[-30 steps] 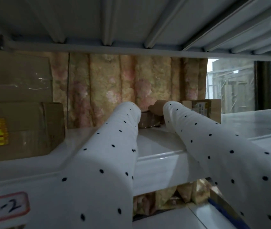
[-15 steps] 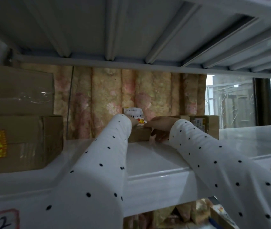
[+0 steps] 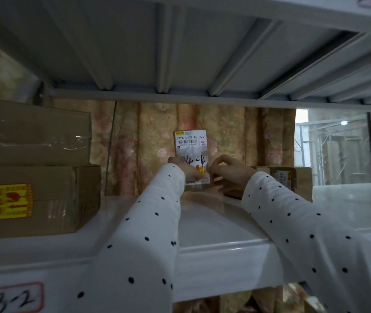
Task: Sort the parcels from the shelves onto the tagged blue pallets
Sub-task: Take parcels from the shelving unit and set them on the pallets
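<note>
Since a moment ago we tipped the small parcel (image 3: 192, 154) upright, left hand (image 3: 185, 171) and right hand (image 3: 231, 171) each holding an edge, white shelf (image 3: 214, 224) beneath, stacked cartons (image 3: 37, 177) at left.

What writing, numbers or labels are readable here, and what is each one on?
"582A L472-00 222": printed label on the small parcel held upright by the left hand and right hand.
"4-4": handwritten on the same parcel, lower down.
"3-2": red-bordered tag on the shelf edge.
Yellow sticker on the big carton: red print, unreadable.
Label on the far box: too small.
</note>
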Demonstrator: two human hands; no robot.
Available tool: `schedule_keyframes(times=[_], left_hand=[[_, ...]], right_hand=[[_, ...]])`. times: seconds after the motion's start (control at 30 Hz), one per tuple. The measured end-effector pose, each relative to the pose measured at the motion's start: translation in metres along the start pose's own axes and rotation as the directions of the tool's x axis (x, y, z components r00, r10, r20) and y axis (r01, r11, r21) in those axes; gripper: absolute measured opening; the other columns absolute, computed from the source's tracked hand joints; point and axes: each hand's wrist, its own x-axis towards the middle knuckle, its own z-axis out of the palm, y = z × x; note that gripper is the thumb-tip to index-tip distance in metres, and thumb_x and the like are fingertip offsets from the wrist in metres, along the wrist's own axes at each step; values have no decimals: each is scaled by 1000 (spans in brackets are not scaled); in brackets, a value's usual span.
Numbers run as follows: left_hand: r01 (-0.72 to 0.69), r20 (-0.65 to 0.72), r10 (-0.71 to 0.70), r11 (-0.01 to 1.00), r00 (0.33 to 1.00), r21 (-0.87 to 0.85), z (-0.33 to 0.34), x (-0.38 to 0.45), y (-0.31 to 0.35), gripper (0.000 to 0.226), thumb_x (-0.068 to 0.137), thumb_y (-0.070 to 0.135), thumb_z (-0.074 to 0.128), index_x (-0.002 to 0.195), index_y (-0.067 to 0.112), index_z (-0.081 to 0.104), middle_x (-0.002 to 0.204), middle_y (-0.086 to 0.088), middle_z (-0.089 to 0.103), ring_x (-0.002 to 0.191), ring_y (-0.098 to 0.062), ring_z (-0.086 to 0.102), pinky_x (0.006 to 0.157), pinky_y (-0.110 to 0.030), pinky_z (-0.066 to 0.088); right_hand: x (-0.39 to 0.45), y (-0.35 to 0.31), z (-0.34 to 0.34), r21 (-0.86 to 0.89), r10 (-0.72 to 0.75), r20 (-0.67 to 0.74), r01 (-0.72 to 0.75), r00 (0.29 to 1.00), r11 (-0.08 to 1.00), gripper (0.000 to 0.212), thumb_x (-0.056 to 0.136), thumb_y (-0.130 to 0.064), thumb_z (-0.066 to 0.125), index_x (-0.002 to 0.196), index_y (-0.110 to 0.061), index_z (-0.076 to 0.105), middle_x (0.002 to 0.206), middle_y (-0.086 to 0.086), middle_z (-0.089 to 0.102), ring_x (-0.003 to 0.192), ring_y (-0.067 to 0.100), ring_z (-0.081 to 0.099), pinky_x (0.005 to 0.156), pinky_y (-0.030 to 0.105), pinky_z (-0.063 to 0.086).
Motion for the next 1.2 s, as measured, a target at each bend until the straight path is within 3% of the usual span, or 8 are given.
schedule_keyframes(times=[0.1,0.27,0.43,0.77,0.93,1.03,1.13,1.2], left_hand=[[-26,-29,24,998,999,-63,1,0,-1,84,71,26,81,137,3,36,132,-9,51,119,-26,53,88,-29,45],[-102,-139,103,995,985,20,6,0,-1,99,65,34,84,138,5,23,135,-11,40,128,-27,40,103,-38,41],[-61,-212,79,994,974,91,8,-1,-4,103,58,43,85,132,8,23,131,-10,36,124,-27,40,96,-42,42],[-20,-242,69,979,968,201,10,-1,-6,100,63,50,79,133,8,21,129,-11,41,118,-26,47,80,-37,42],[-24,-249,89,967,964,252,9,-1,-3,99,65,59,75,133,9,23,129,-9,44,118,-25,48,75,-35,37],[-35,-256,97,971,962,238,10,-1,-1,100,64,60,75,132,9,24,129,-9,44,118,-26,48,81,-37,40],[-45,-241,97,976,966,215,11,-6,3,103,62,62,75,134,10,23,131,-9,44,119,-27,49,87,-38,42],[-62,-233,110,977,966,203,12,-10,6,104,61,62,76,135,11,23,131,-9,45,118,-28,50,89,-39,43]], right_hand=[[0,-1,2,8,-21,-12,21,1000,1000,19,88,-33,63,83,-21,49,94,7,64,69,21,60,57,29,53],[-4,-4,3,10,-31,21,31,999,999,17,92,-35,56,87,-20,51,87,5,65,79,23,62,71,33,55],[-6,-5,5,5,-74,43,73,996,997,17,95,-32,51,100,-16,56,89,4,65,79,20,64,69,31,54],[-7,-6,8,-24,-83,50,85,995,996,9,96,-24,49,97,-16,53,91,7,64,67,16,59,58,25,50],[-5,-5,7,-64,-93,13,94,996,994,14,97,-22,47,99,-10,52,79,4,62,62,15,57,54,24,49],[-2,-2,5,-266,-198,-57,177,979,948,10,96,-18,45,95,-12,53,84,6,65,68,18,59,59,29,51],[-6,-2,2,-575,-351,-129,218,927,789,14,92,-19,47,98,-13,58,97,6,68,86,23,63,75,34,50],[-14,-4,-1,-715,-417,-175,177,892,677,19,93,-23,46,103,-12,57,97,5,66,84,23,61,69,31,46]])
